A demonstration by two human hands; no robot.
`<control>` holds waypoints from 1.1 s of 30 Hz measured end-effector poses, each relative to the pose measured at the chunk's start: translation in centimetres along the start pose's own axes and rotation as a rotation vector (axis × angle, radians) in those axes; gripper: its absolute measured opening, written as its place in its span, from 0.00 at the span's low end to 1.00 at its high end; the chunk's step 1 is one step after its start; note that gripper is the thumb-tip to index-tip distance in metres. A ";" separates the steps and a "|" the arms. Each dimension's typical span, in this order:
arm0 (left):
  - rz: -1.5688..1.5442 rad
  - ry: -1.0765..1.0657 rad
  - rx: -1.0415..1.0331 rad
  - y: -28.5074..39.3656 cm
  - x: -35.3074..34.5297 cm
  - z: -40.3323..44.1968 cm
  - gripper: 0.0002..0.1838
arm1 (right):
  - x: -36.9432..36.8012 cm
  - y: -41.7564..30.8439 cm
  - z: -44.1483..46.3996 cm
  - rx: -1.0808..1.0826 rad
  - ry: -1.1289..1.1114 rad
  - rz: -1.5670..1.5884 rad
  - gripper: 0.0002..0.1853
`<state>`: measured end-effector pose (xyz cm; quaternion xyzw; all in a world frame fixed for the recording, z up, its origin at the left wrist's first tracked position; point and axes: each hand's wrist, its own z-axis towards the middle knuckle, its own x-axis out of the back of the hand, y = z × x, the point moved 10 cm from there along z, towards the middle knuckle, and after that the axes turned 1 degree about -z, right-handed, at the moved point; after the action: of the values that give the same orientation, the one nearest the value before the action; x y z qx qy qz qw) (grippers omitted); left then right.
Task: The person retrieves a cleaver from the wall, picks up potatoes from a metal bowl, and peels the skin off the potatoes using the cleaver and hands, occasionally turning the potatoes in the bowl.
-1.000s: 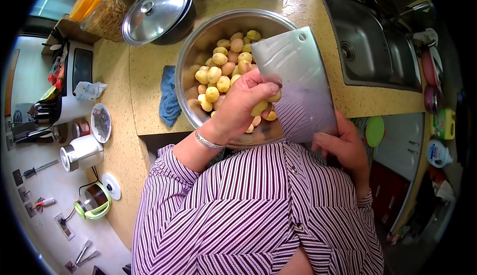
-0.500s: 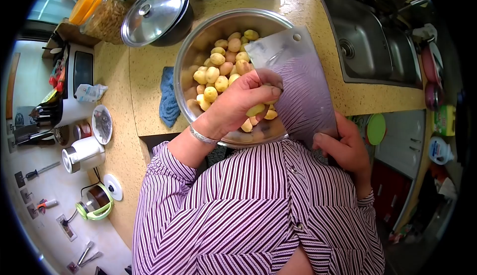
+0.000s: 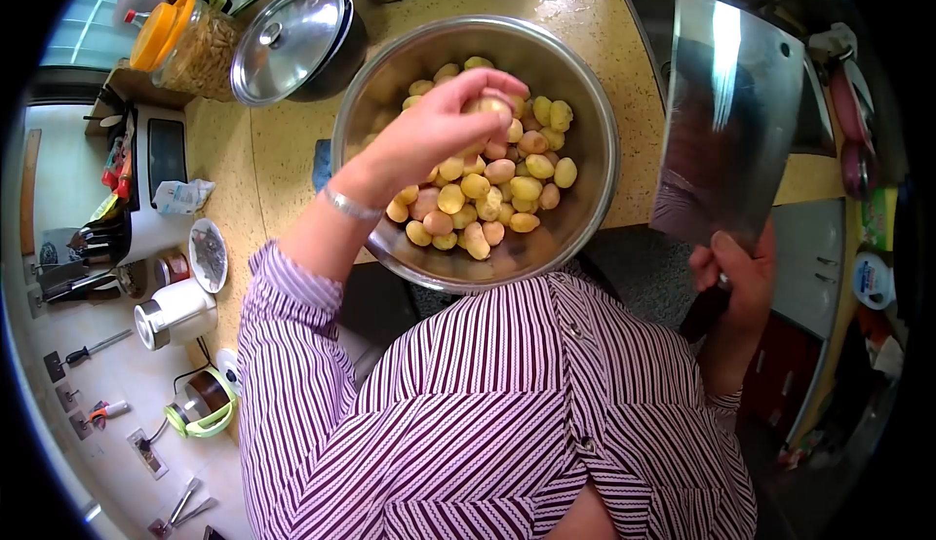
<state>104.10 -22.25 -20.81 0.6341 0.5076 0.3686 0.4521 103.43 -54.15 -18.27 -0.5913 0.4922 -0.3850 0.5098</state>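
A large steel bowl (image 3: 591, 204) holds many small peeled potatoes (image 3: 526, 188), yellow and pinkish. Over its middle, my left hand (image 3: 450, 119) curls its fingers around one potato (image 3: 490, 106), of which only a part shows. Off to the right of the bowl, my right hand (image 3: 743, 272) grips a cleaver (image 3: 726, 111) by its dark handle. The broad shiny blade points up and away from me, apart from the bowl, and covers part of the sink.
A double steel sink (image 3: 647, 19) is set in the counter at the right. Behind the bowl on the left stand a lidded pot (image 3: 290, 43) and a jar with an orange lid (image 3: 200, 57). A blue cloth (image 3: 322, 164) lies beside the bowl, and a knife block (image 3: 96, 233) is at far left.
The cleaver has swung right and up, off the bowl. My left hand has moved left and up, away from the blade, to above the potatoes.
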 end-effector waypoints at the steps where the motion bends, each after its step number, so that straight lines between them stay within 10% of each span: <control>1: 0.011 0.028 0.028 -0.3 0.4 1.3 0.24 | 1.0 0.4 0.2 0.021 0.020 0.056 0.21; 14: -0.275 0.261 -0.016 -1.5 -1.3 5.9 0.19 | 3.5 1.8 -1.0 0.009 0.100 0.155 0.19; 18: 0.399 0.164 -0.301 0.2 -1.4 5.0 0.11 | 3.5 2.2 -0.9 -0.006 0.121 0.138 0.20; 21: 1.518 0.033 -0.411 -1.6 -5.5 3.7 0.11 | 3.5 2.7 -0.7 -0.026 0.103 0.124 0.21; 33: 0.989 -0.298 -0.471 -3.1 -12.2 -4.2 0.18 | 3.4 3.4 -0.9 -0.058 0.055 0.089 0.21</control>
<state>96.67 -33.08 -22.47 0.7235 -0.0152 0.5463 0.4217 102.65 -57.63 -21.61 -0.5727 0.5427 -0.3635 0.4953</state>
